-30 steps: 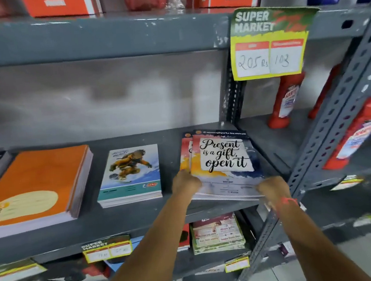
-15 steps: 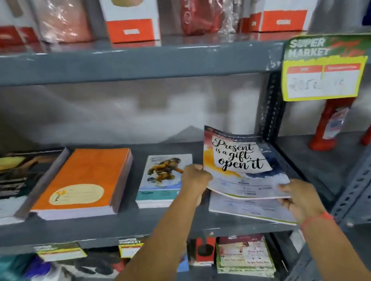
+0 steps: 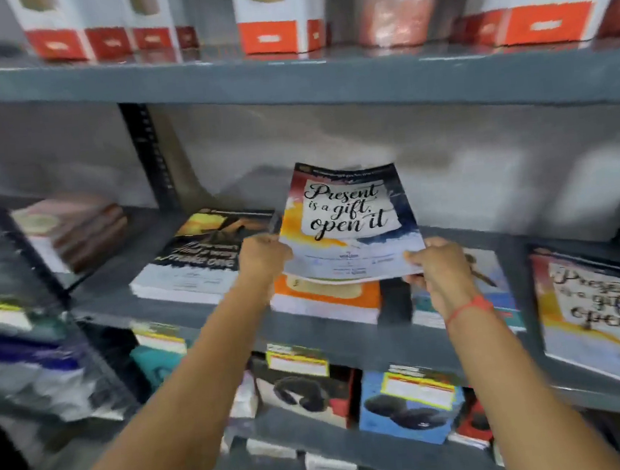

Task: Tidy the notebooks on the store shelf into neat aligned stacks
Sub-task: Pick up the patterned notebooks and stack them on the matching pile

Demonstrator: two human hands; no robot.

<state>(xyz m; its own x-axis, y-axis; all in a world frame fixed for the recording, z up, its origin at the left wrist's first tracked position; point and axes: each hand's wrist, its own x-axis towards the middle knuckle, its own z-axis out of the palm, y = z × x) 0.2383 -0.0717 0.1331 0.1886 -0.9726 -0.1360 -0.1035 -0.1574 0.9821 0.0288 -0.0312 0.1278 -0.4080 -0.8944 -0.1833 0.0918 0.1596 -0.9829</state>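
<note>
Both hands hold a thin "Present is a gift, open it" notebook [image 3: 349, 223] in the air, tilted up above the grey middle shelf [image 3: 326, 341]. My left hand [image 3: 263, 256] grips its lower left edge and my right hand [image 3: 436, 264] its lower right corner. Directly below lies an orange notebook stack [image 3: 326, 297]. A black-covered stack [image 3: 205, 260] sits to the left, a blue-green stack [image 3: 494, 281] behind my right hand. Another "Present is a gift" stack [image 3: 603, 312] lies at the far right of the shelf.
A brown stack [image 3: 73, 227] lies in the neighbouring bay, past a perforated upright [image 3: 149, 155]. White and red boxes [image 3: 276, 14] line the top shelf. Boxed goods with price tags [image 3: 411, 403] fill the lower shelf. The picture is blurred by motion.
The notebook was lifted off its stack at the right and carried left; it now hangs over the orange stack. My view has swung left, leaving the remaining stack at the far right.
</note>
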